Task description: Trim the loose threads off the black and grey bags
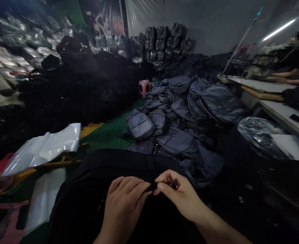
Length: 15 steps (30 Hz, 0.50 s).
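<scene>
A large black fabric item, which looks like a bag, lies in front of me over my lap. My left hand is closed, its fingertips pinching a bit of the black fabric near the middle. Close beside it, my right hand pinches the same dark part between thumb and forefinger. A small dark tool with a red part is tucked in the curled fingers of my right hand; its kind is mostly hidden. The dark cloth hides what exactly lies between the fingertips.
Dark grey-blue bags are heaped ahead, near a pink stool. Clear plastic sheets lie at left, before a black pile. At right is a worktable, with a person behind it. Wrapped bundles are stacked behind.
</scene>
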Motion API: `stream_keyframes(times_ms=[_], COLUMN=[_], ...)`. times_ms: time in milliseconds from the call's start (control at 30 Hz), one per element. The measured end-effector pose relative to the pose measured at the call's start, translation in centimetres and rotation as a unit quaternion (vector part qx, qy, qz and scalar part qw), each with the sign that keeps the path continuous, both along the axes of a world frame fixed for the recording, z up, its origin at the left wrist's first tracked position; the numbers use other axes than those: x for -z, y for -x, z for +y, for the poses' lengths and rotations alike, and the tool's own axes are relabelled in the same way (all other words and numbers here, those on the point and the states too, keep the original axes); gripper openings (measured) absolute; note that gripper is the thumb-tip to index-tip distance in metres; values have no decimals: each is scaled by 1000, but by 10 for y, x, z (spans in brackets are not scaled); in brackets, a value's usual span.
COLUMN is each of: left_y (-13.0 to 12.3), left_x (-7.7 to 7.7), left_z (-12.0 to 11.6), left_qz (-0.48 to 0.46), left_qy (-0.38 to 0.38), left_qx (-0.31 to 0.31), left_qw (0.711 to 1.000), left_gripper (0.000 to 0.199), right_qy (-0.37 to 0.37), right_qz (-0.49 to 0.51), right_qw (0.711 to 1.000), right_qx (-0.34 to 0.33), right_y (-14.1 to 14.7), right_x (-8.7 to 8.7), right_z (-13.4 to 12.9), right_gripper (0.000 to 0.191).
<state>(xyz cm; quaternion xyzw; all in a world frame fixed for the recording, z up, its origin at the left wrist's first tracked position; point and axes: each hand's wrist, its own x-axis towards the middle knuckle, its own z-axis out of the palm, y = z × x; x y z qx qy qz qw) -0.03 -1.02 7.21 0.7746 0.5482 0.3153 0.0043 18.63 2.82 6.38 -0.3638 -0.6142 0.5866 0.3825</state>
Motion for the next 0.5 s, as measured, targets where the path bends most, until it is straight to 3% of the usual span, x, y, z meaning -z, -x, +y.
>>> stream_keyframes(times_ms=[167, 333, 500], left_y=[-2, -9, -13], left_x=[15, 21, 24], left_z=[8, 10, 9], left_qz=[6, 15, 33], left_qy=[15, 21, 15], left_qx=[-39, -63, -73], left_qw=[999, 998, 997], left_gripper=[20, 22, 22], right_qy=[14, -49, -123], right_qz=[-45, -112, -224], right_qw=[994, 987, 963], right_qx=[101, 102, 91], right_y=[-16, -28, -30], right_x=[13, 18, 7], right_z=[13, 12, 5], right_gripper=[23, 26, 18])
